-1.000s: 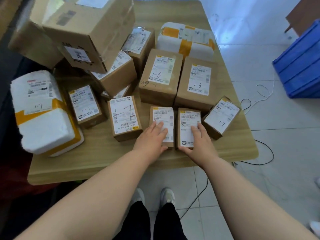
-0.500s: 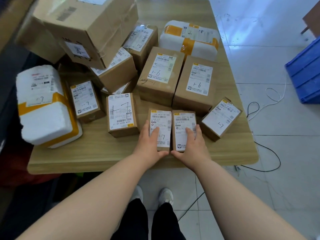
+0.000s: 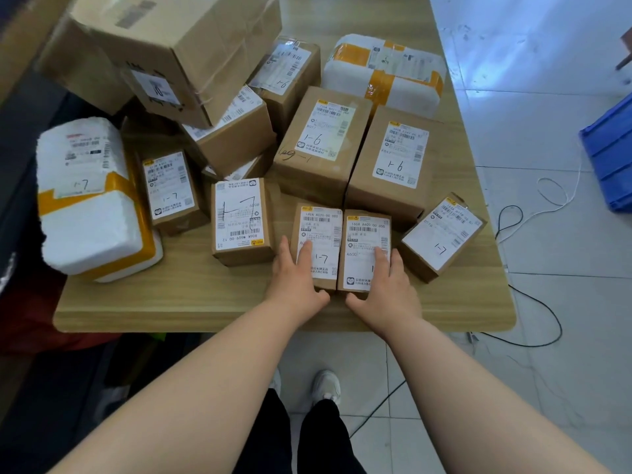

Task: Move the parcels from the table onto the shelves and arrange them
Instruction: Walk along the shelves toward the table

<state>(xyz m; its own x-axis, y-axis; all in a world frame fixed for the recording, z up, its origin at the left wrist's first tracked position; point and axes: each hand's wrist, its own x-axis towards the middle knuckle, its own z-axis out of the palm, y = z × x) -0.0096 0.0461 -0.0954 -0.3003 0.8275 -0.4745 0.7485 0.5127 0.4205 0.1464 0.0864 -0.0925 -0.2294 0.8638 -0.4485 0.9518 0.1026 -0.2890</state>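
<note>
Several labelled parcels cover a wooden table [image 3: 191, 302]. Two small brown boxes lie side by side near the front edge. My left hand [image 3: 295, 273] clasps the left small box [image 3: 323, 234] from its outer left side, fingers on its label. Around the outer right side of the right small box [image 3: 364, 241] wraps my right hand [image 3: 386, 285]. The two boxes are pressed together between my hands. No shelf is in view.
Around them lie a brown box marked 1-7 [image 3: 241, 220], a tilted small box [image 3: 443, 236], two medium boxes [image 3: 325, 142] [image 3: 396, 159], white foam parcels [image 3: 87, 196] [image 3: 386, 70] and a large carton [image 3: 178, 46]. A blue crate [image 3: 612, 152] and cables [image 3: 533, 295] are on the floor at right.
My hands slid from resting on top of the two small boxes to gripping their outer sides, and the boxes were pushed together.
</note>
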